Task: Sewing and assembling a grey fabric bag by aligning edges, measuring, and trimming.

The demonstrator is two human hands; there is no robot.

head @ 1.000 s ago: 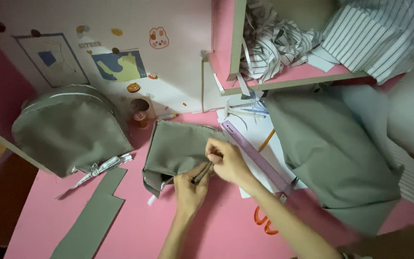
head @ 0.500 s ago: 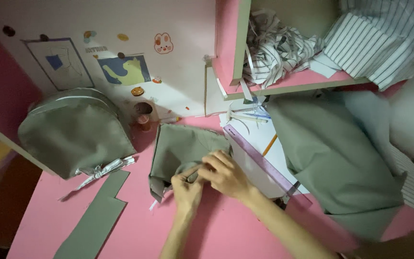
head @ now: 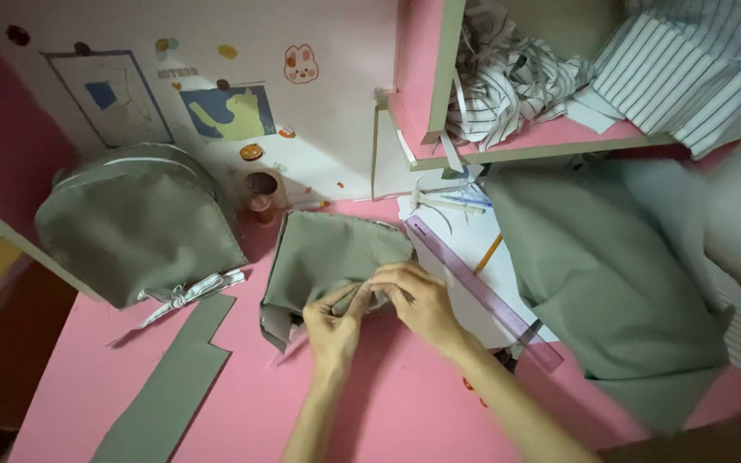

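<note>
A grey-green fabric piece (head: 328, 253) lies folded on the pink table (head: 242, 411) in the head view. My left hand (head: 332, 330) pinches its near edge from below. My right hand (head: 418, 300) grips the same edge just to the right, fingers curled over the cloth. The two hands touch each other at the fingertips. Whether anything small sits between the fingers is hidden.
A grey-green bag-like shape (head: 135, 223) stands at the left with a white tie. A long fabric strip (head: 173, 386) lies in front. A purple ruler (head: 482, 291), white paper and pencil lie right of the hands. Large grey-green cloth (head: 611, 274) fills the right. Striped fabric (head: 688, 69) sits on the shelf.
Both hands have shifted slightly along the fabric's near edge and come closer together. The fabric piece has been nudged a little; the view has tilted slightly.
</note>
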